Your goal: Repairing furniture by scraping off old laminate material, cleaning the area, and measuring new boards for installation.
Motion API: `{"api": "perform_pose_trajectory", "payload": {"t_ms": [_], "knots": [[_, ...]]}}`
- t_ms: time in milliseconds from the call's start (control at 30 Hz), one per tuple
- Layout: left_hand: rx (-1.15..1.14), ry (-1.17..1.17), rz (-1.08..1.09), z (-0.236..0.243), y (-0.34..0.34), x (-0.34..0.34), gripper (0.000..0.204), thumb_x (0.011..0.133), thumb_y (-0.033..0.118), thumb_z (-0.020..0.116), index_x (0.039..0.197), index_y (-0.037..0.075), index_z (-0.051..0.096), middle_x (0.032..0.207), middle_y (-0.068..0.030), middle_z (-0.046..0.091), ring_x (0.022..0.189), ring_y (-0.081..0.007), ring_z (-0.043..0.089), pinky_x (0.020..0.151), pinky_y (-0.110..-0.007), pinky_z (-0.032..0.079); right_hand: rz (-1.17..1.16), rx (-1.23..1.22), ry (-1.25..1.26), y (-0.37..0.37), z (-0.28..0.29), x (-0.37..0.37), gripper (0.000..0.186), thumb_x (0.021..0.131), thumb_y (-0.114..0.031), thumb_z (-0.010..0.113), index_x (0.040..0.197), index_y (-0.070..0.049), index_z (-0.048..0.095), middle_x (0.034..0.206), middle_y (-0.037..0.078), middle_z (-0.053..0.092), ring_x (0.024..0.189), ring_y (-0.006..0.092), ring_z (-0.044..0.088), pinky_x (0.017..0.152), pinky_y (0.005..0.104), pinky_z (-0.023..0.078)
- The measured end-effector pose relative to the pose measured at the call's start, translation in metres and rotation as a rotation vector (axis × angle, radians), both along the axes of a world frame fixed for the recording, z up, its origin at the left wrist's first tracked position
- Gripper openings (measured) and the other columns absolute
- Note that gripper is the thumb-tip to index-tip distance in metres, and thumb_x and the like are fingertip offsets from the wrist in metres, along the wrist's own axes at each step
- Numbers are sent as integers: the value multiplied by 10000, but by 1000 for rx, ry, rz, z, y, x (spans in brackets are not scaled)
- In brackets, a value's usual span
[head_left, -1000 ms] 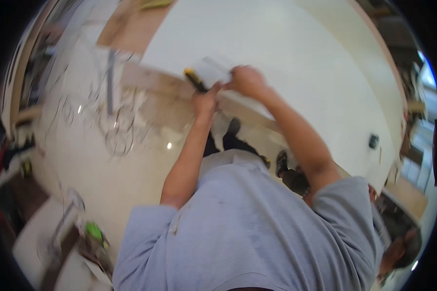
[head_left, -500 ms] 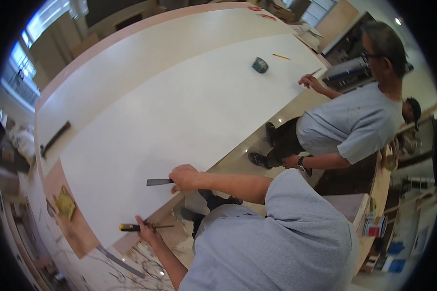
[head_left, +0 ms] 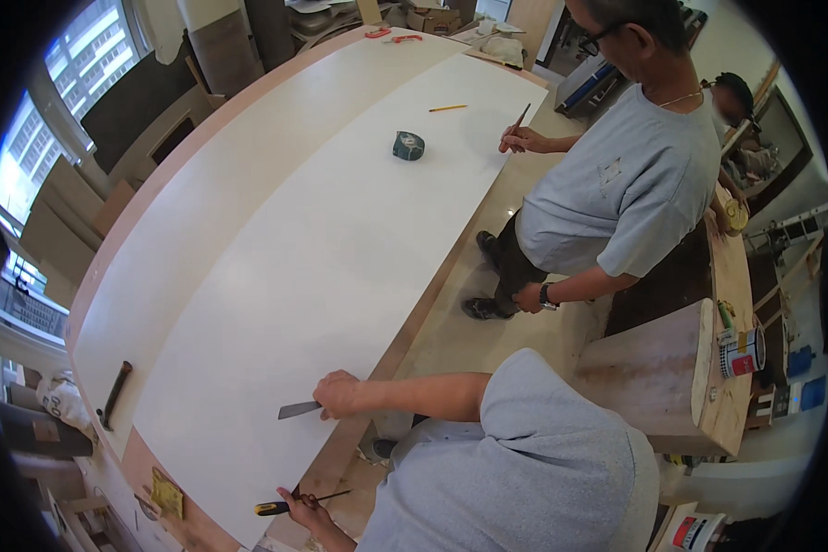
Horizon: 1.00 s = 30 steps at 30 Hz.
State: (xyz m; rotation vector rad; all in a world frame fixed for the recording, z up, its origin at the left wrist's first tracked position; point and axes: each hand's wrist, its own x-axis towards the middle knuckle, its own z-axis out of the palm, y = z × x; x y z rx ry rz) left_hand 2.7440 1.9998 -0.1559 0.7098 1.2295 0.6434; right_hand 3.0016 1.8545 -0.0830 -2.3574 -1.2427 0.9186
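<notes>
My right hand [head_left: 339, 396] is closed around a putty knife [head_left: 298, 410] and rests at the near edge of a large white sheet [head_left: 313, 267] on the table. The knife's flat grey blade points left over the sheet. Lower down, my left hand [head_left: 309, 515] grips a screwdriver [head_left: 273, 508] with a yellow and black handle. Its thin shaft sticks out to the right, near the sheet's lower corner. A hammer [head_left: 115, 396] lies at the table's left end. A yellow crumpled packet [head_left: 167, 494] sits on the bare wood strip below it.
A co-worker [head_left: 621, 175] stands along the near side at right, holding a slim dark tool [head_left: 522, 118] over the sheet. A dark green tape measure [head_left: 408, 145] and a pencil [head_left: 448, 109] lie on the sheet. Red-handled tools [head_left: 405, 39] are at the far end. A paint can [head_left: 741, 353] stands at right.
The view has shifted, showing more of the room at left and far. Both hands keep their tools. The co-worker's slim tool now points more upright.
</notes>
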Motion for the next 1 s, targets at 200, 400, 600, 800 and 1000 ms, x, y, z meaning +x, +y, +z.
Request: {"api": "perform_pose_trajectory", "payload": {"t_ms": [200, 400, 600, 800, 1000], "knots": [[14, 39, 5, -3, 0, -1, 406, 849, 389, 609, 839, -11, 544, 555, -24, 488, 349, -79, 275, 373, -217, 278, 43, -8, 7, -2, 4, 4, 362, 752, -331, 668, 876, 9, 662, 934, 190, 633, 941, 337, 588, 823, 403, 465], [37, 67, 1, -8, 1, -2, 375, 860, 419, 578, 792, 50, 569, 501, 10, 440, 352, -71, 290, 373, -199, 262, 66, 10, 3, -4, 4, 5, 374, 767, -337, 655, 884, 17, 658, 935, 190, 634, 951, 337, 584, 825, 403, 462], [57, 70, -18, -5, -3, 0, 387, 861, 427, 572, 820, 42, 567, 516, 14, 438, 354, -72, 283, 377, -198, 264, 70, 5, 2, -5, 6, 6, 356, 786, -323, 637, 879, 20, 655, 924, 189, 638, 941, 336, 590, 824, 402, 463], [23, 24, -7, -6, -2, 0, 401, 856, 393, 596, 833, -3, 545, 610, -27, 502, 380, -81, 274, 405, -214, 262, 61, 22, 0, -6, 3, 5, 342, 794, -307, 629, 881, 22, 655, 918, 190, 639, 932, 329, 597, 822, 400, 463], [55, 29, -24, -9, -1, -1, 427, 855, 403, 594, 841, -21, 548, 640, -42, 533, 382, -79, 284, 396, -216, 263, 62, 55, -21, -6, -1, 5, 355, 807, -315, 615, 854, 35, 648, 853, 189, 641, 879, 343, 611, 793, 415, 470]]}}
